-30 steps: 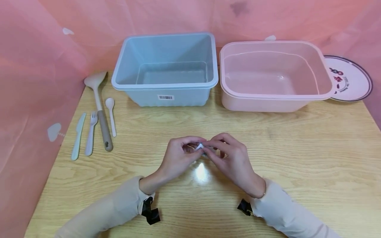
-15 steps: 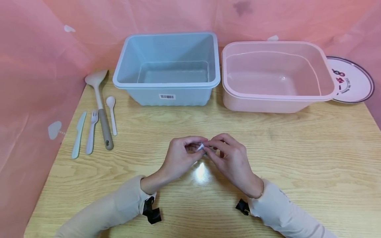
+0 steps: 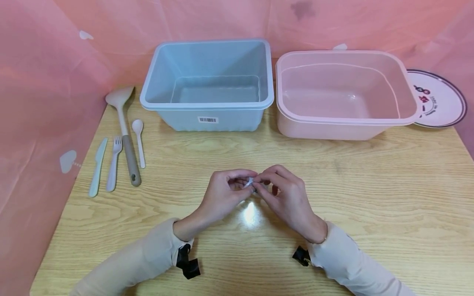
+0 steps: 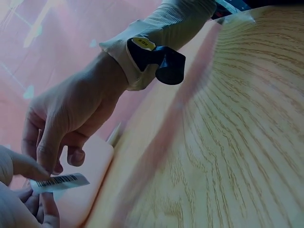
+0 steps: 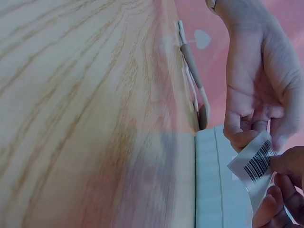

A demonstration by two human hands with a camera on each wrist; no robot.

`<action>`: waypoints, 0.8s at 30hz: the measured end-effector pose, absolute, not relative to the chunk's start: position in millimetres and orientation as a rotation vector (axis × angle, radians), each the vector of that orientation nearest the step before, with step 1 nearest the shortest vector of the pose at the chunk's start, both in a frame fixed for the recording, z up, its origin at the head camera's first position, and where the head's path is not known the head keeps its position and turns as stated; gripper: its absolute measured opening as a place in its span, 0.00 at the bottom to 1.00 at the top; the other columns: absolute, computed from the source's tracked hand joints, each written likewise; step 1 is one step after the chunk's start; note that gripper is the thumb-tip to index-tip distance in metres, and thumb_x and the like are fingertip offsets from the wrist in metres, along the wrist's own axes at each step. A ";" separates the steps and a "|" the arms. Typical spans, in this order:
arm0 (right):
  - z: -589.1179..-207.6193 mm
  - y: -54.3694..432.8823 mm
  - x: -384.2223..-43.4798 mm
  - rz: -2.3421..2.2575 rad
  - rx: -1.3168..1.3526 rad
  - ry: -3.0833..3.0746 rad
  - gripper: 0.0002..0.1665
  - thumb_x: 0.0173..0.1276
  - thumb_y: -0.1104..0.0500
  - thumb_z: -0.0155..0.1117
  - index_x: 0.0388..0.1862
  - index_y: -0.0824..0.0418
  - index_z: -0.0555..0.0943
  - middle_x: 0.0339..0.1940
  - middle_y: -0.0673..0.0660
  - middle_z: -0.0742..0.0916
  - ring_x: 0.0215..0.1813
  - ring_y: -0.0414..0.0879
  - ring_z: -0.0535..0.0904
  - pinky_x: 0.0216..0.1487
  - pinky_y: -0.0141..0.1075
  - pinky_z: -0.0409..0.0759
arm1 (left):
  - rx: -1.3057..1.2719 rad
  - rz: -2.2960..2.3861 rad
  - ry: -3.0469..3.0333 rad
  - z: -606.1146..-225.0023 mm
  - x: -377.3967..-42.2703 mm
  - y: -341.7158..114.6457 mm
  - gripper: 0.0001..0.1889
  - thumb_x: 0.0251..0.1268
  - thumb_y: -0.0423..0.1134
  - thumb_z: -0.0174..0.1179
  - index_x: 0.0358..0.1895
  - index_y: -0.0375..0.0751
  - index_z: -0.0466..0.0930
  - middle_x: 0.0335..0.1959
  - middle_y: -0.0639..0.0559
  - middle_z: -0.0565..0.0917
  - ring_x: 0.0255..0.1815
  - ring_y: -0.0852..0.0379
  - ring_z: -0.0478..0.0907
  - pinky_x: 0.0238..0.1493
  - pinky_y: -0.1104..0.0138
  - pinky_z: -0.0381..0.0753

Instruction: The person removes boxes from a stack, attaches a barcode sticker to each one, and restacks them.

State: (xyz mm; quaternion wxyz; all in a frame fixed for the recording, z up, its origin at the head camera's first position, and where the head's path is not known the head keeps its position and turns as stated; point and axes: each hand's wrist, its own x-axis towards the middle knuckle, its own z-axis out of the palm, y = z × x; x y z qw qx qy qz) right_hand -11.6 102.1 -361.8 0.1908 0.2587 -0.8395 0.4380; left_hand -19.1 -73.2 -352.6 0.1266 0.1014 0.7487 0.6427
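Note:
A small white barcode sticker [image 5: 250,164] is held in the air between the two hands, above the middle of the table. My left hand [image 3: 223,195] pinches one side of it with thumb and fingers. Thumb and forefinger of my right hand [image 3: 288,198] pinch the other side. In the left wrist view the printed black bars of the sticker [image 4: 71,180] show, and its free end sticks out past the fingertips. The fingers cover much of the sticker in the head view.
Behind the hands stand a blue-grey bin [image 3: 208,106] and a pink bin [image 3: 340,121]. A plate [image 3: 444,100] lies partly behind the pink one. To the left are a spatula [image 3: 127,150], spoon [image 3: 139,142], fork [image 3: 114,164] and knife [image 3: 97,168]. Pink cloth surrounds the table.
Both hands stay almost in place over the table. Their fingertips shift slightly on the sticker, and its visible part changes its tilt a little.

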 end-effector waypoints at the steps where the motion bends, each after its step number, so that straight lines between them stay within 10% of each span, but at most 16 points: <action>1: -362.1 102.0 -11.9 1.241 0.734 -2.356 0.10 0.53 0.73 0.73 0.31 0.62 0.85 0.31 0.52 0.85 0.27 0.38 0.76 0.23 0.25 0.74 | 0.283 1.885 2.166 -352.7 -18.9 -73.8 0.13 0.59 0.25 0.59 0.47 0.32 0.84 0.40 0.42 0.87 0.39 0.58 0.83 0.42 0.70 0.85; 24: -362.9 104.0 -9.7 1.277 0.859 -2.326 0.12 0.52 0.75 0.72 0.30 0.61 0.84 0.32 0.51 0.84 0.29 0.38 0.76 0.24 0.24 0.74 | 0.036 1.951 2.067 -354.5 -23.6 -76.3 0.09 0.65 0.30 0.60 0.45 0.30 0.85 0.47 0.38 0.86 0.46 0.43 0.84 0.39 0.75 0.82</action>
